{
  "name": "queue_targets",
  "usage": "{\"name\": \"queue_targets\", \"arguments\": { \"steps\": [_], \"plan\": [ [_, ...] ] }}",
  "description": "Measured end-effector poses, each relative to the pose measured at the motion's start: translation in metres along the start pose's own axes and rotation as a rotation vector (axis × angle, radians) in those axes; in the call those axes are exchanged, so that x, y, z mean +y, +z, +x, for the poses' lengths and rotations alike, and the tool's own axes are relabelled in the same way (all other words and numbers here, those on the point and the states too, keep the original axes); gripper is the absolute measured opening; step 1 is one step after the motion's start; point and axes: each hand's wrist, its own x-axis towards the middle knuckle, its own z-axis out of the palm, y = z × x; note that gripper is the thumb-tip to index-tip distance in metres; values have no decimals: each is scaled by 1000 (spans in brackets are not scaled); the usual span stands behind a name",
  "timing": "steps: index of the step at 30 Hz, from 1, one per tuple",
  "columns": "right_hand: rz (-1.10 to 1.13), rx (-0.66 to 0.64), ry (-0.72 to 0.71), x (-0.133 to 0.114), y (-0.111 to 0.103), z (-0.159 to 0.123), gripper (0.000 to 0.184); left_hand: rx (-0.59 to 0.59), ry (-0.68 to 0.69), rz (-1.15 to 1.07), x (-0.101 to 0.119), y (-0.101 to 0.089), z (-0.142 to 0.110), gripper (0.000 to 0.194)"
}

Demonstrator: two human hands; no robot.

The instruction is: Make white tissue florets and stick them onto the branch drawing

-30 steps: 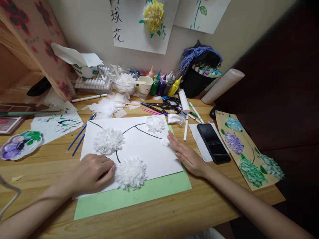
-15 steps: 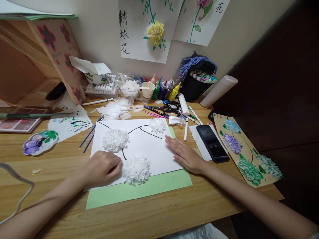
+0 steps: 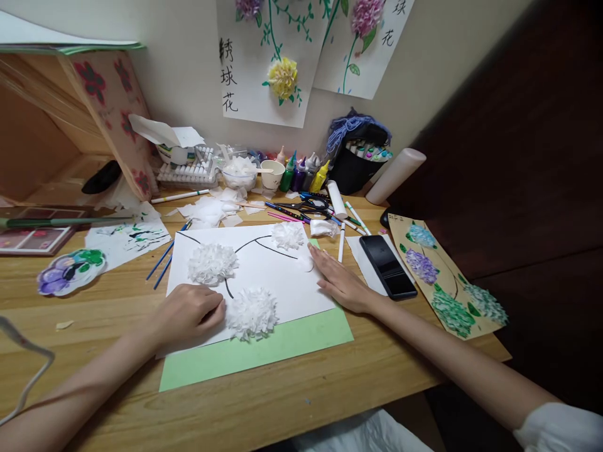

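A white sheet lies on a green sheet, with curved black lines drawn on it. Three white ruffled paper flowers sit on it: a left flower, a lower flower and a smaller upper flower. My left hand rests curled in a loose fist on the sheet's lower left, close to the lower flower; nothing shows in it. Flat on the right edge lies my right hand, its fingers stretched out and holding nothing. A faint thin curve shows beside its fingertips.
A phone and a finished flower picture lie to the right. Behind are scissors, paint bottles, a paper cup and tissue scraps. Blue brushes and a painted palette lie left.
The camera view has shifted, so more of the wall pictures shows. My right hand has slid slightly away from the end of the black line. My left hand keeps its place on the sheet.
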Motion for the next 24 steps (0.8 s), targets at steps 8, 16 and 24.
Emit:
{"name": "queue_targets", "arguments": {
  "steps": [8,16,24],
  "plan": [
    [-91,-57,0,-11,-8,3,52,-1,-34,-15,3,-3,-1,34],
    [-35,-3,19,-7,-4,3,56,9,-33,-51,3,-5,0,34],
    [-35,-12,10,-6,-5,4,55,-32,-52,-25,3,-4,0,36]
  ]
}}
